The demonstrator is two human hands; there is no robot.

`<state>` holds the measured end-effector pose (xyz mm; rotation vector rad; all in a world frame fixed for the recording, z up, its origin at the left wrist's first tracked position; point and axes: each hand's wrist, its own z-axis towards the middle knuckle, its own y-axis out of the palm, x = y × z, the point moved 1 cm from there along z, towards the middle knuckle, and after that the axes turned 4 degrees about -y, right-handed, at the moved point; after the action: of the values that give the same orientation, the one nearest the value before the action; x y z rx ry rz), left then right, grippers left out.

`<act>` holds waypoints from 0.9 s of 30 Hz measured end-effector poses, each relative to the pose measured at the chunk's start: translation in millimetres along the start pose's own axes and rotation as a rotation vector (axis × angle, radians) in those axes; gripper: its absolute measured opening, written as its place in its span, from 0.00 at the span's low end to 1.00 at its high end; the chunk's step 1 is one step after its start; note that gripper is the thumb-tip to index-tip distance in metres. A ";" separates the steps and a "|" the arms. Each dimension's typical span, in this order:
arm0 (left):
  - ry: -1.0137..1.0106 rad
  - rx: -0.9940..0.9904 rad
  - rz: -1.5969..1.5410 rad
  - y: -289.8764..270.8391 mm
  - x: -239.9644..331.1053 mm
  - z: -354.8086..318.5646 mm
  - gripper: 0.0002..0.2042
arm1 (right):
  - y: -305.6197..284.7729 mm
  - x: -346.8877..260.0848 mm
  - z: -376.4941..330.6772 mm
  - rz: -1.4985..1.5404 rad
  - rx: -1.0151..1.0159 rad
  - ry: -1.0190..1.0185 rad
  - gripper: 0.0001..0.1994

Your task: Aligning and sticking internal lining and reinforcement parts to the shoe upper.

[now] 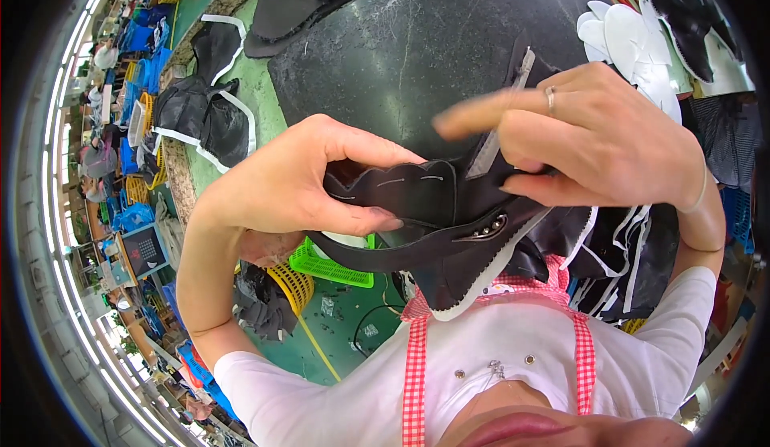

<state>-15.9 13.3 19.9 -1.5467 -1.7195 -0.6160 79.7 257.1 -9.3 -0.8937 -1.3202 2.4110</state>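
Observation:
My left hand (309,178) pinches a black shoe upper (401,194) between thumb and fingers, close to its scalloped top edge. A narrow strap crosses the upper, with a slot set with shiny beads (488,227); whitish zigzag edging runs down one side. My right hand (601,138) hovers over the upper's right side, index finger stretched out and smeared by motion. Its thumb lies at the upper's edge, apart from the bent fingers. A grey strip (501,118) on black material slants up beneath that hand.
A dark rounded work surface (385,54) lies beyond my hands. Black pieces with white edging (204,118) rest on the green tabletop at left. White oval pieces (630,42) are heaped at far right. Below stand a green basket (333,266) and a yellow one (293,288).

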 end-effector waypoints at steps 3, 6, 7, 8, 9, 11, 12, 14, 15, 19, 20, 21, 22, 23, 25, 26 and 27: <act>0.033 0.002 -0.024 -3.0 -4.6 -1.3 0.20 | 5.4 9.5 -3.8 0.099 -0.015 -0.027 0.16; 0.088 -0.005 -0.052 -6.1 -12.3 -1.7 0.19 | 2.6 7.3 -4.5 0.171 -0.019 0.007 0.15; 0.097 -0.032 -0.037 -7.4 -13.1 -1.0 0.18 | 5.2 6.7 -6.0 0.237 -0.026 0.009 0.14; 0.098 -0.034 -0.039 -9.5 -12.7 0.7 0.18 | 6.6 6.1 -7.3 0.303 -0.035 0.016 0.13; 0.084 -0.093 -0.020 -11.1 -11.8 2.3 0.18 | 6.7 5.0 -7.6 0.304 -0.036 0.019 0.13; 0.071 -0.154 -0.004 -14.6 -11.0 5.7 0.19 | 7.5 3.5 -8.4 0.391 -0.110 0.098 0.13; 0.095 -0.166 0.020 -16.2 -10.4 7.4 0.19 | 8.0 3.2 -9.0 0.392 -0.111 0.099 0.13; 0.118 -0.176 0.044 -17.9 -10.1 9.3 0.19 | 10.4 3.2 -10.1 0.407 -0.068 0.103 0.13; 0.190 -0.150 0.141 -18.2 -9.9 9.8 0.17 | 11.9 2.9 -10.2 0.407 -0.068 0.101 0.13; 0.461 0.072 0.644 -4.3 13.1 5.3 0.15 | 20.4 2.9 -15.6 0.283 0.002 0.071 0.13; 0.475 0.188 0.713 4.9 18.0 10.6 0.15 | 20.8 5.0 -18.2 0.202 0.028 0.073 0.14; 0.469 0.190 0.712 15.2 21.5 9.9 0.15 | 20.8 2.5 -18.0 0.206 0.029 0.070 0.14; 0.384 0.182 0.745 23.5 23.6 10.4 0.15 | 20.4 -1.9 -17.5 0.146 0.033 0.062 0.14; 0.300 0.171 0.777 29.1 25.1 9.4 0.15 | 19.9 -5.2 -16.7 0.084 0.037 0.058 0.15; 0.291 0.212 0.833 33.5 27.8 8.6 0.13 | 16.3 -8.1 -14.2 0.063 0.069 0.046 0.14; 0.317 0.249 0.821 34.9 25.3 10.9 0.12 | 14.4 -9.5 -14.1 0.040 0.098 0.029 0.15; 0.342 0.287 0.808 36.6 21.8 13.5 0.11 | 15.5 -10.5 -15.7 0.040 0.098 0.032 0.15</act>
<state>17.1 43.2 24.1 -1.6345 -0.7774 -0.1816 98.7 253.9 -24.3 -0.9360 -1.1728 2.4570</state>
